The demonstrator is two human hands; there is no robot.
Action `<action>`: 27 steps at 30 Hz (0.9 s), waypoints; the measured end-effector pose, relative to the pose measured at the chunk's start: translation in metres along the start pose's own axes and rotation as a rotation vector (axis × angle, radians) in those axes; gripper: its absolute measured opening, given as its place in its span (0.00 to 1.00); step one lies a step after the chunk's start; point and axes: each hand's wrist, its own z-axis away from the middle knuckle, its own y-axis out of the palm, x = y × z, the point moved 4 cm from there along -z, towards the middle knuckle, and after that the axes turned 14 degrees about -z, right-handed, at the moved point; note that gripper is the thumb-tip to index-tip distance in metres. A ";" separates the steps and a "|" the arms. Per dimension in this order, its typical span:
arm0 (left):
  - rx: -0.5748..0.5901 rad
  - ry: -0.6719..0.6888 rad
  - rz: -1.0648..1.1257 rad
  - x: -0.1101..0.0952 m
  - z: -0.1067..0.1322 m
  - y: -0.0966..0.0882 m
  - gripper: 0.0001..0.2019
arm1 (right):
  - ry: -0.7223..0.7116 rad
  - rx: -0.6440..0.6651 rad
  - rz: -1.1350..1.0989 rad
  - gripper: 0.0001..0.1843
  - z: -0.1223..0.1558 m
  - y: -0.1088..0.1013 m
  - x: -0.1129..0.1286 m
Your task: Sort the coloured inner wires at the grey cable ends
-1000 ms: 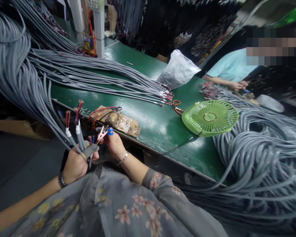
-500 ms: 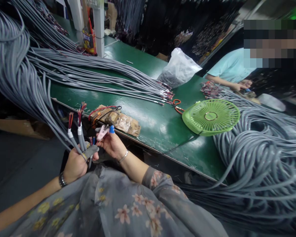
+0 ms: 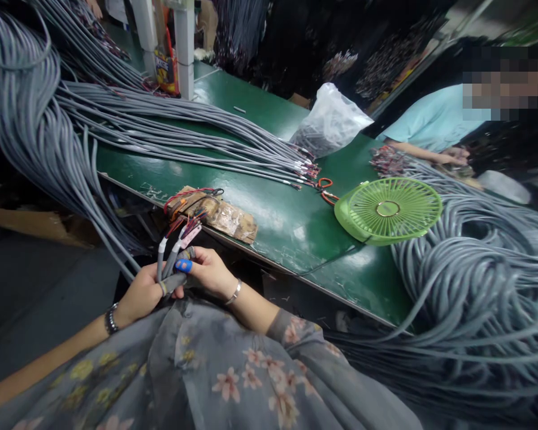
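My left hand [image 3: 141, 294] is closed round several grey cables [image 3: 160, 263], with grey finger covers on its fingers. The cable ends stand up with white bands and fanned-out coloured wires [image 3: 189, 224]. Close against them, my right hand [image 3: 213, 275] is closed, a blue cover [image 3: 183, 265] on its thumb. A small pale-pink tool [image 3: 191, 235] sticks up from its fingers beside the wires; its exact kind is unclear. The fingertips of both hands nearly meet, and part of what lies between them is hidden.
On the green table [image 3: 269, 239] lie a taped cardboard piece [image 3: 235, 222], a green fan [image 3: 388, 209] and rows of grey cables [image 3: 197, 128]. A plastic bag [image 3: 336, 116] stands behind. Coiled cables [image 3: 466, 286] fill the right; a co-worker [image 3: 434, 119] sits beyond.
My right hand has come down and in against the cables, its thumb now over them. The cable ends have tilted rightwards, and the pink tool has turned to point upwards.
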 end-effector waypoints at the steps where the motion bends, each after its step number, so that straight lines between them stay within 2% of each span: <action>1: -0.010 -0.011 0.013 0.000 0.000 0.000 0.13 | -0.010 -0.011 0.017 0.26 0.000 -0.002 0.000; 4: -0.116 -0.066 0.108 0.003 0.001 -0.001 0.14 | -0.012 -0.044 0.024 0.23 0.000 -0.008 -0.001; 8: -0.233 -0.090 0.229 0.004 0.003 -0.003 0.13 | 0.021 -0.123 -0.107 0.20 0.000 -0.016 -0.004; 13: -0.225 -0.057 0.247 0.003 0.002 -0.001 0.14 | 0.081 -0.082 -0.087 0.23 0.003 -0.007 -0.006; 20: -0.205 -0.059 0.198 0.008 0.002 -0.001 0.14 | 0.078 -0.126 0.014 0.27 0.002 0.000 -0.008; 27: -0.308 -0.108 0.315 0.005 0.001 -0.002 0.14 | 0.062 -0.183 -0.061 0.25 0.004 -0.004 -0.011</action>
